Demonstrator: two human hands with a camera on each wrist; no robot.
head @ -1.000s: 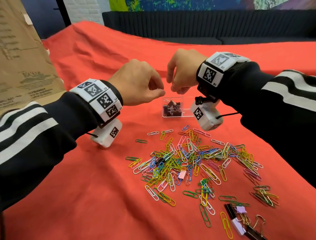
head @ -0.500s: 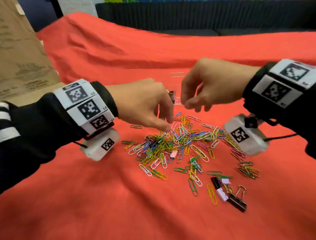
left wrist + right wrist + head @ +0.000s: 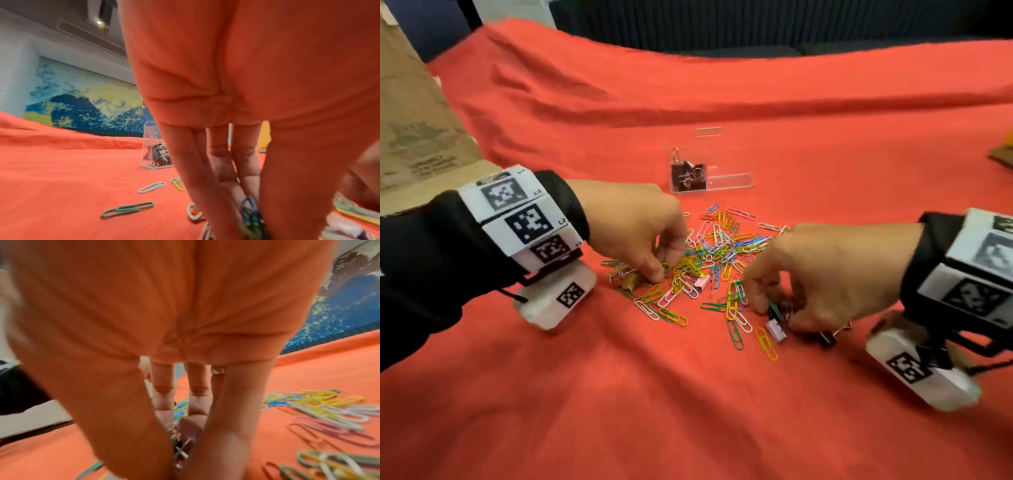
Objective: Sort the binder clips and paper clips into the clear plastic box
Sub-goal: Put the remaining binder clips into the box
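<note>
The clear plastic box (image 3: 729, 180) stands on the red cloth beyond the pile, with black binder clips (image 3: 688, 176) in its left compartment; the left wrist view shows the box (image 3: 152, 129) too. A heap of coloured paper clips (image 3: 719, 246) lies in the middle. My left hand (image 3: 661, 270) reaches into the heap's left side, and blue paper clips (image 3: 249, 209) sit pinched between its thumb and fingers. My right hand (image 3: 774, 310) is down on the binder clips at the near right and pinches one by its metal handles (image 3: 180, 449). A lilac binder clip (image 3: 777, 329) lies just under it.
A brown cardboard sheet (image 3: 417, 130) rises at the far left. A pink binder clip (image 3: 702, 281) lies in the heap. Loose paper clips (image 3: 767, 342) trail toward me. The red cloth (image 3: 688, 411) is wrinkled, and a dark bench runs along the back.
Both hands have dropped from above the box toward me: the left into the paper clip heap, the right onto the binder clips at the near right.
</note>
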